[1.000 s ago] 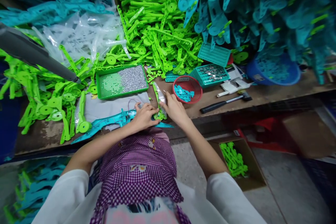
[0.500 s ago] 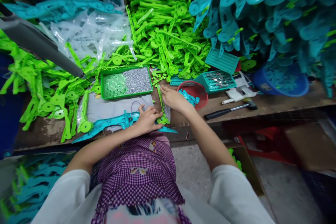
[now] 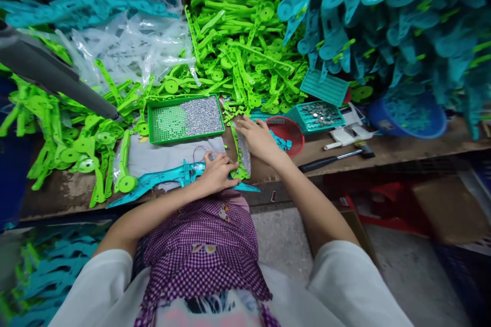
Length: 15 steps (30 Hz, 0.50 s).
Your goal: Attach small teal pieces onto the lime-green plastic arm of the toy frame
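My left hand [image 3: 215, 172] presses down with curled fingers on a long teal plastic part [image 3: 161, 180] lying along the bench's front edge, on a grey cloth [image 3: 164, 156]. My right hand [image 3: 259, 138] rests, fingers extended, on a slim green part in a clear plastic sleeve [image 3: 241, 156] beside the left hand. A red round basket [image 3: 292, 133] with small teal pieces sits just right of that hand. A green tray [image 3: 185, 118] half full of tiny silver screws lies just beyond both hands.
Heaps of green parts [image 3: 238, 46] and teal parts [image 3: 368, 15] crowd the back of the bench, with clear bags [image 3: 126, 46]. A teal tray of metal discs [image 3: 316, 115], a hammer [image 3: 333, 158] and a blue basket [image 3: 406, 115] sit to the right. A grey bar [image 3: 57, 79] crosses at the left.
My right hand has moved away from me along the sleeved green part, towards the red basket. My left hand has stayed on the teal part.
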Available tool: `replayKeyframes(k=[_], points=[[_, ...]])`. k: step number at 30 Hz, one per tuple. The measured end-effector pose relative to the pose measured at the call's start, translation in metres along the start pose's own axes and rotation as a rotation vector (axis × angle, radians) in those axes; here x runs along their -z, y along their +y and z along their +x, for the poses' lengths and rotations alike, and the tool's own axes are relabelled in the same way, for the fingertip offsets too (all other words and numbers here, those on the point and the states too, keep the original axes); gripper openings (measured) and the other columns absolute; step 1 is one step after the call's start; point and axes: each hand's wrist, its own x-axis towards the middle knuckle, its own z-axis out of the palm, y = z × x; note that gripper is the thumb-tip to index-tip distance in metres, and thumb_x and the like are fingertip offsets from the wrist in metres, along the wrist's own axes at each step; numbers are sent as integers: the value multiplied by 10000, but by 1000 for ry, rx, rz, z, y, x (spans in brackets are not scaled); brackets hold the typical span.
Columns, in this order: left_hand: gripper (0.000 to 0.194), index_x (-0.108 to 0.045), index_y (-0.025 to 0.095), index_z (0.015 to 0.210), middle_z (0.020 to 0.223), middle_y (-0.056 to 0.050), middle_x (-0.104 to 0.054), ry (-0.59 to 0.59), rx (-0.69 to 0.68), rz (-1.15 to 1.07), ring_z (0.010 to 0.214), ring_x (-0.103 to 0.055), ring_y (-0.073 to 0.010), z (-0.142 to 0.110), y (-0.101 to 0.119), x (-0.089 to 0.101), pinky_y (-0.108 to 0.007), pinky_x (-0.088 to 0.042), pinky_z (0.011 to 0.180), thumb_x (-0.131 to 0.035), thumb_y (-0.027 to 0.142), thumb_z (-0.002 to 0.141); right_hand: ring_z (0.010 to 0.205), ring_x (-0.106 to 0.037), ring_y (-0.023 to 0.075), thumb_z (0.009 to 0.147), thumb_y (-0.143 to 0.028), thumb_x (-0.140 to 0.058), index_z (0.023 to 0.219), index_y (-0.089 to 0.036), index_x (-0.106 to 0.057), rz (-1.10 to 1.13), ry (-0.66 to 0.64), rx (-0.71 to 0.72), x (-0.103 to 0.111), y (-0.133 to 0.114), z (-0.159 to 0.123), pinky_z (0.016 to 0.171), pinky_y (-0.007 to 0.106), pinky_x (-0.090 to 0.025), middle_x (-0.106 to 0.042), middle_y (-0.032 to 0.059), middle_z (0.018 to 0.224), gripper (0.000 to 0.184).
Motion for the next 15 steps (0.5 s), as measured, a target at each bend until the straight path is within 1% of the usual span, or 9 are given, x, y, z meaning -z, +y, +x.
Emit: replayKeyframes(k=[3, 6, 8, 11, 15], points=[[416, -646, 234, 1187, 1082, -87, -665, -4, 9, -1, 1135, -477, -314, 0, 0, 0, -587, -201, 984, -647, 441, 825, 1410, -315, 253, 854, -56, -380, 1210, -174, -619, -2, 29, -28, -2, -3, -11, 1078, 474, -200, -509, 109, 1423, 445], [410, -645, 236, 1187, 1079, -86, -663, -9, 13, -6, 1129, -475, -311, -1, 1, 1, -588, -195, 983, -637, 440, 831, 1412, -308, 250, 875, -78, -373, 1226, -203, -616, -9, 12, -31, -3, -6, -15, 1079, 482, -184, -481, 101, 1446, 444], [411, -644, 233, 1187, 1078, -86, -662, -6, 9, -14, 1126, -473, -309, -1, 1, 1, -583, -195, 982, -632, 444, 834, 1416, -296, 259, 882, -89, -375, 1237, -216, -612, -13, -25, -19, -3, -6, -14, 1075, 502, -174, -469, 101, 1454, 446], [409, -648, 224, 1176, 1078, -83, -661, 1, -3, -23, 1125, -477, -308, -1, 0, 0, -580, -195, 982, -637, 444, 831, 1407, -306, 274, 876, -85, -380, 1245, -222, -611, -14, -85, 0, -2, -5, -9, 1060, 520, -178, -501, 106, 1422, 457], [396, -656, 221, 1156, 1088, -77, -656, 14, -7, -18, 1132, -477, -310, -1, 0, -2, -583, -189, 989, -645, 437, 825, 1417, -291, 269, 844, -65, -388, 1218, -236, -632, 25, -86, 5, -4, -1, -4, 1063, 520, -174, -556, 104, 1350, 479]])
